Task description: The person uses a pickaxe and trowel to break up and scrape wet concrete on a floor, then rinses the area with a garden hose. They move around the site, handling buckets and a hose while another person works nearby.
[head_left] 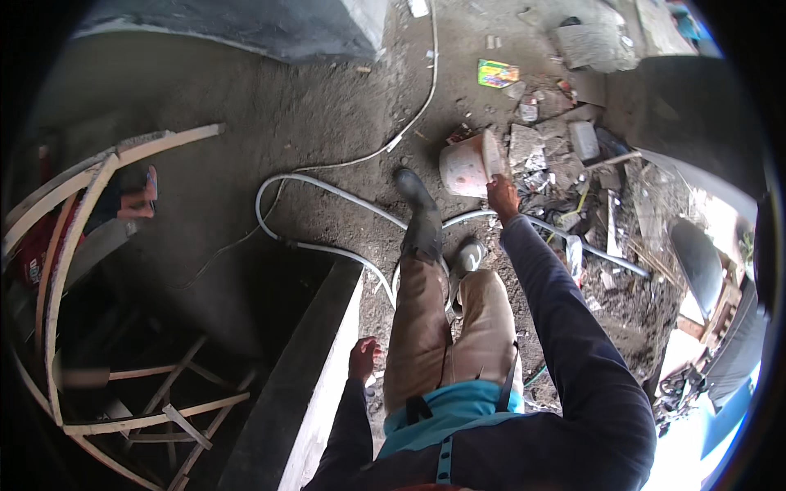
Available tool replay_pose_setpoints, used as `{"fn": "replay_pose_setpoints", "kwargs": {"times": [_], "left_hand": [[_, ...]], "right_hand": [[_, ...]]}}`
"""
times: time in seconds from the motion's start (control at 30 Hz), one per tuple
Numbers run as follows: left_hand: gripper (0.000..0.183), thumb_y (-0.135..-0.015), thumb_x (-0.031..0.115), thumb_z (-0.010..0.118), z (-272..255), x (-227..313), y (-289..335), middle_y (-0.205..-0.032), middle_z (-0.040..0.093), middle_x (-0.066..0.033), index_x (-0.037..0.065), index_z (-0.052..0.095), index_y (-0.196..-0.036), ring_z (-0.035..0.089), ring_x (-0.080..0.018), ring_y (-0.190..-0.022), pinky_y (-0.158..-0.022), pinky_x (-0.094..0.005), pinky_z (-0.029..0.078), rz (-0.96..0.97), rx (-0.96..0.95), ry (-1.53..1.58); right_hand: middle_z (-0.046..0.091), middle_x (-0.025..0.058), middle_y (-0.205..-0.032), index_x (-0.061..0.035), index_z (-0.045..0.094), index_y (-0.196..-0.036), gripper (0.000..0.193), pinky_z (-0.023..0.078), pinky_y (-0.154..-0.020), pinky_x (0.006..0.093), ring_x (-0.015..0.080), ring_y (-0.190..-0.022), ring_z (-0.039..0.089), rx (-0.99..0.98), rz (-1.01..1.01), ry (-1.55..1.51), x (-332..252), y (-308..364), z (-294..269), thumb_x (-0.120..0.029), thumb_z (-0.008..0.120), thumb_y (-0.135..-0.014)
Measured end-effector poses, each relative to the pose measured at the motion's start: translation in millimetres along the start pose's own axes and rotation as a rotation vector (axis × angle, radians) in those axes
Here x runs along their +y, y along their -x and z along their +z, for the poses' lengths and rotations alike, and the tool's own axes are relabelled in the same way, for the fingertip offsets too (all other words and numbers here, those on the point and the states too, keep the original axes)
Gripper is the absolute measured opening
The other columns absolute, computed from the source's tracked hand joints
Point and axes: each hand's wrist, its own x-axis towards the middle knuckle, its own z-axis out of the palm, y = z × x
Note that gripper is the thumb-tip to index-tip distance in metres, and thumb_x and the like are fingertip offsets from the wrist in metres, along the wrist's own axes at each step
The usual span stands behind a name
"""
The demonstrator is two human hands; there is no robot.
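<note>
A pinkish-white, dirt-smeared bucket (pixel 463 167) leans over in front of my boots, its mouth turned toward the right. My right hand (pixel 503 197) is closed on the near part of its rim, with the arm stretched forward. What lies inside the bucket is hidden. My left hand (pixel 364 358) hangs beside my left thigh, close to a low wall (pixel 336 385); its fingers are loosely bent and apart, with nothing visible in them. A grey hose (pixel 334 249) loops over the dirt floor and passes around my boots.
Rubble and litter (pixel 565 176) cover the ground right of the bucket. A thin pale cable (pixel 427 98) runs along the floor to the far side. At left stands a wooden frame (pixel 56 327) with a person's foot (pixel 151 186) behind it. A yellow-green packet (pixel 497 74) lies farther off.
</note>
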Motion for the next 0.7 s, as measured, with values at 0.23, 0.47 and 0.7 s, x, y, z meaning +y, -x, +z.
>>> {"fn": "replay_pose_setpoints", "kwargs": {"times": [0.23,0.47,0.7], "left_hand": [[0.032,-0.103,0.03,0.054,-29.6,87.3,-12.1,-0.098,0.069,-0.011,0.002,0.06,-0.119,0.068,-0.0187,-0.087,-0.077,-0.0332,0.054,0.166,0.153,0.132],[0.031,-0.103,0.027,0.054,-28.2,80.6,-1.3,-0.098,0.07,-0.0103,0.002,0.059,-0.12,0.069,-0.0191,-0.09,-0.081,-0.0322,0.053,0.038,0.138,0.27],[0.027,-0.102,0.024,0.056,-6.5,50.3,21.3,-0.094,0.071,-0.012,0.001,0.06,-0.115,0.07,-0.0195,-0.082,-0.074,-0.0329,0.056,0.154,0.187,0.512]], "right_hand": [[0.061,0.0136,-0.13,-0.0165,0.063,-0.123,0.038,0.04,-0.103,0.0546,0.0374,-0.127,0.049,0.0,0.112,0.211,-26.0,-86.8,71.4,-0.028,0.059,-0.086],[0.066,0.0154,-0.123,-0.0132,0.064,-0.123,0.053,0.043,-0.1,0.0523,0.0381,-0.119,0.058,-0.178,-0.143,0.5,-107.3,-56.8,48.9,-0.042,0.068,-0.08],[0.069,0.0184,-0.112,-0.007,0.063,-0.117,0.043,0.048,-0.092,0.0479,0.037,-0.107,0.065,-0.175,-0.449,0.485,-218.8,-8.4,-16.1,-0.031,0.068,-0.082]]}}
